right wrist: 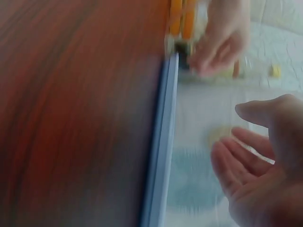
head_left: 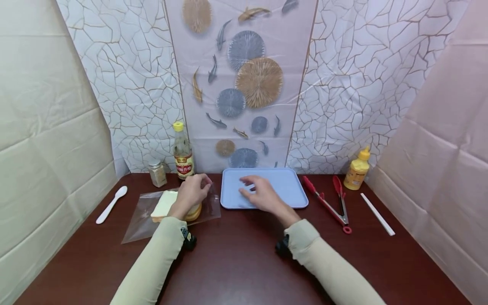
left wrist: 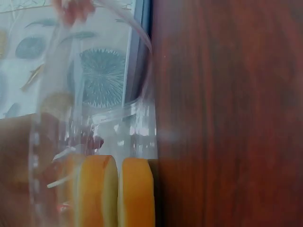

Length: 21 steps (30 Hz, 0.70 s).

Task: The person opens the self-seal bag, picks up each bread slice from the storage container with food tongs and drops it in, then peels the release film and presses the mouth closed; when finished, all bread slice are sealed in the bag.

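On dark wood table [head_left: 236, 262] — draped walls around — left hand [head_left: 192, 192] pinches bag [head_left: 145, 216] of bread [head_left: 164, 205]; right hand [head_left: 261, 192], fingers spread, over tray [head_left: 289, 182].

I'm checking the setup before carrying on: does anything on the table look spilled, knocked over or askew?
Nothing stands out. The vinegar bottle, spice jar and mustard bottle stand upright, the tray lies flat, and the bread is in its clear bag. No spills show.

Worktop [head_left: 244, 254]: dark red-brown wood look, smooth, semi-gloss. Bread bag [head_left: 141, 216]: clear thin plastic film, shiny, wrinkled. Tray [head_left: 289, 186]: pale blue plastic, matt, smooth. Spoon [head_left: 111, 204]: white plastic, smooth. Tongs [head_left: 331, 203]: metal arms, red glossy tips. Vinegar bottle [head_left: 183, 152]: clear, glossy, yellow plastic cap.
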Motion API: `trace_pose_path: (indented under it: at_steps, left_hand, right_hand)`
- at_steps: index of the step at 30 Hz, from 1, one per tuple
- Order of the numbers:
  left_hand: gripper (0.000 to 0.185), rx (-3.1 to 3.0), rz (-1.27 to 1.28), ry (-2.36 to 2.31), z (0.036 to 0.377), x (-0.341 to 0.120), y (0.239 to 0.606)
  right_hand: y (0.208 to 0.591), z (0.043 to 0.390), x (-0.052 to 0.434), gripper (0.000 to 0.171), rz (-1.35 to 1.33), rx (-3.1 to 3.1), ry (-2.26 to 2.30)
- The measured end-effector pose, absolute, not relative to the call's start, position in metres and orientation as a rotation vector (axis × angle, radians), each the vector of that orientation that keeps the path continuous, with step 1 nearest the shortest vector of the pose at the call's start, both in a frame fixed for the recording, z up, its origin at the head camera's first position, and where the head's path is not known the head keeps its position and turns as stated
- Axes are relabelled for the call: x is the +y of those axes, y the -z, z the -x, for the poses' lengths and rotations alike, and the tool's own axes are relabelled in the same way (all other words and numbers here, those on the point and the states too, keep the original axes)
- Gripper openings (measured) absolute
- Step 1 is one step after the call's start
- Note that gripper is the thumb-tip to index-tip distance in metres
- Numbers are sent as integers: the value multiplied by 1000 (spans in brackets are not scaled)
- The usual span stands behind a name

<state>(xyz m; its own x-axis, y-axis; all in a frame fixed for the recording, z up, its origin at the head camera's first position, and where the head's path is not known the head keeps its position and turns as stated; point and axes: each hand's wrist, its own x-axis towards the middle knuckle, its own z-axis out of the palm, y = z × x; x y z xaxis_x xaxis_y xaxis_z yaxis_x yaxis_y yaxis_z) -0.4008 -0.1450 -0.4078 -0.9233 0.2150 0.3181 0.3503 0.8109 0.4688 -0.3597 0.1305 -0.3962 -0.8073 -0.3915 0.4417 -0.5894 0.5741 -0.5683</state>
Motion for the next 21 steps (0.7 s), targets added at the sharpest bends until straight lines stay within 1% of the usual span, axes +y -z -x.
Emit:
trace_pose_path:
  at_steps: [4,7,12,21]
  left_hand:
    - [8,-2731,465,847,397,-144,415]
    - [7,-2726,542,908,394,-144,415]
    - [8,-2761,691,976,390,-147,413]
    - [8,-2738,832,1047,391,-157,409]
  right_hand:
    - [399,358,93,24,-848,-2564,-1133]
    - [401,358,72,16,-859,-2578,-1119]
    - [406,359,56,15,-835,-2633,-1072]
    - [410,363,55,15,-706,-2671,-1236]
